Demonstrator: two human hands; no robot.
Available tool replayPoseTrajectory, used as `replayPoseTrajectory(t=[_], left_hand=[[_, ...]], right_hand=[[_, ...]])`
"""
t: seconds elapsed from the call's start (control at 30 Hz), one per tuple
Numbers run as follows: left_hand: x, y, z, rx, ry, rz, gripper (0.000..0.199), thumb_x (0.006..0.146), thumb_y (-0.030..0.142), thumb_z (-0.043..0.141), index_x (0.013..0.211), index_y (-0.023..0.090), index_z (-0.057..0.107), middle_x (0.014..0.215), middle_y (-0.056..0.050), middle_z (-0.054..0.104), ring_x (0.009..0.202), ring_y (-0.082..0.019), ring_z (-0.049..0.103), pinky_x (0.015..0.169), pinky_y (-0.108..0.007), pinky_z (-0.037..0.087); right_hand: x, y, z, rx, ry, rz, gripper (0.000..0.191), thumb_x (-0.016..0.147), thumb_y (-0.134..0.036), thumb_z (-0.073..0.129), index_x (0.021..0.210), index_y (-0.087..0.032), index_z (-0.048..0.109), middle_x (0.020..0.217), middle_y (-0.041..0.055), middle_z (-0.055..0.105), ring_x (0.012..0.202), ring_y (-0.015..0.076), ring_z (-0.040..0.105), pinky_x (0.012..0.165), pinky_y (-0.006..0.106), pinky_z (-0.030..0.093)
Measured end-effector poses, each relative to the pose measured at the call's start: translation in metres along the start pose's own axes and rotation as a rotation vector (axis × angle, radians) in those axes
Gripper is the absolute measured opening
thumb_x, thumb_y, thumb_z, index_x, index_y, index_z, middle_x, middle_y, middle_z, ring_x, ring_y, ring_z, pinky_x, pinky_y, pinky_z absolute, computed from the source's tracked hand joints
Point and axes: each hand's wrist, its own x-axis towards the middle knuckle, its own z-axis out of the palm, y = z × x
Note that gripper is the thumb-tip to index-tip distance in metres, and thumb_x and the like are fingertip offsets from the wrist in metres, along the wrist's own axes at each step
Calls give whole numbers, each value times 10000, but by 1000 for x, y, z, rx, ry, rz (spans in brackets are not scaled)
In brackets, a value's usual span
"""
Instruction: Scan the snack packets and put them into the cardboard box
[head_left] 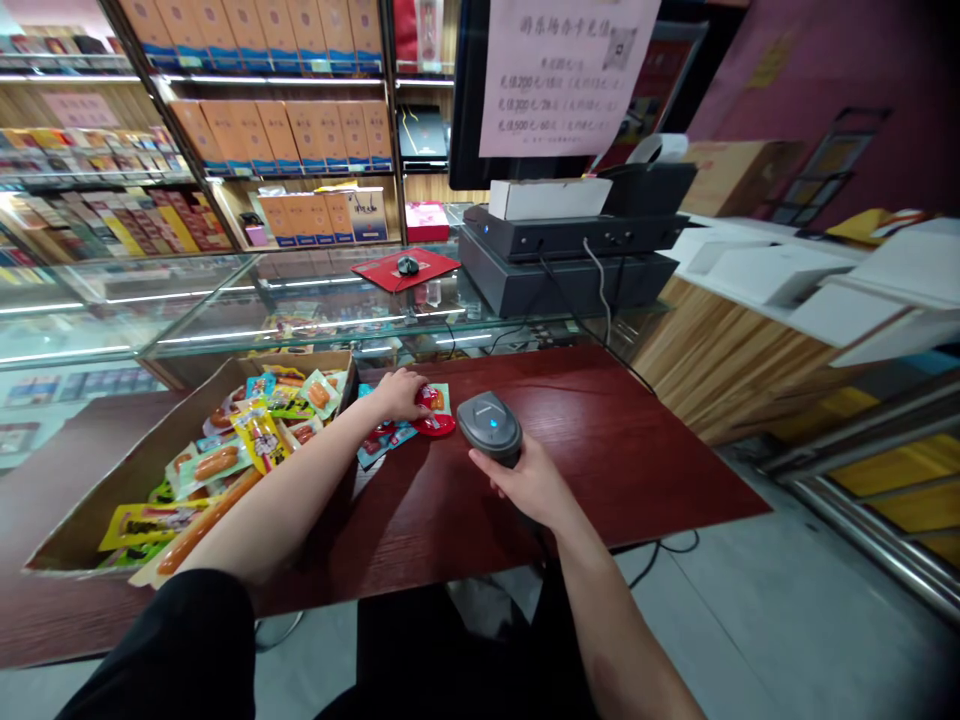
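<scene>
A dark grey barcode scanner (489, 420) with a small blue light is gripped by its handle in my right hand (529, 475), above the reddish-brown table. My left hand (399, 396) lies over a small pile of snack packets, its fingers curled onto a red snack packet (435, 424); the fingertips are partly hidden. Blue-edged packets (386, 447) stick out beneath that hand. Left of it, under my forearm, stands an open cardboard box (90, 510) filled with wrapped sausages and other snacks, such as a yellow packet (261, 432).
Behind the table (637, 460) runs a glass display counter (315, 280) with a mouse (407, 265) on a red mat. A dark cash drawer (555, 275), printer and monitor stand at the back. Cables hang behind. White boxes (757, 275) sit on a wooden counter to the right.
</scene>
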Motion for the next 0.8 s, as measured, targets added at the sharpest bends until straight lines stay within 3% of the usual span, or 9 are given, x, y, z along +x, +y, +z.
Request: replayPoseTrajectory(t=[0.17,0.33,0.43,0.63,0.8], left_hand=[[-4,9,-12,-62,87,-16,623,677,460,709,1241,214,616,1201,-110,653,1159,-306,531,954,-398,413],[-9,12,-24,-231,89,-69,383,654,415,724,977,210,746,890,-71,734,913,-270,652,819,-335,465],[-11,10,-27,-518,144,-153,295,663,407,724,857,187,761,771,-48,731,771,-220,671,715,-286,488],[-7,14,-30,-1424,273,-344,367,592,391,818,827,129,716,729,-35,715,650,-147,665,683,-280,558],[-8,20,-35,-1591,322,-354,438,521,375,873,789,110,651,726,-38,701,635,-126,672,670,-260,583]], right_hand=[[-3,0,0,6,-6,15,386,753,-479,676,972,-161,656,557,17,646,501,184,620,493,269,476],[-1,1,-3,37,-21,41,348,758,-478,676,924,-177,620,523,-8,605,429,157,564,428,251,447],[7,-5,-9,76,-56,70,338,762,-484,676,884,-180,593,515,-26,581,401,133,530,394,230,424],[27,-12,-15,180,-116,83,328,770,-473,666,785,-162,566,464,-45,535,366,100,489,373,198,396],[39,-3,-8,134,-81,96,270,764,-414,652,744,-159,567,446,-40,539,354,100,496,358,189,387]])
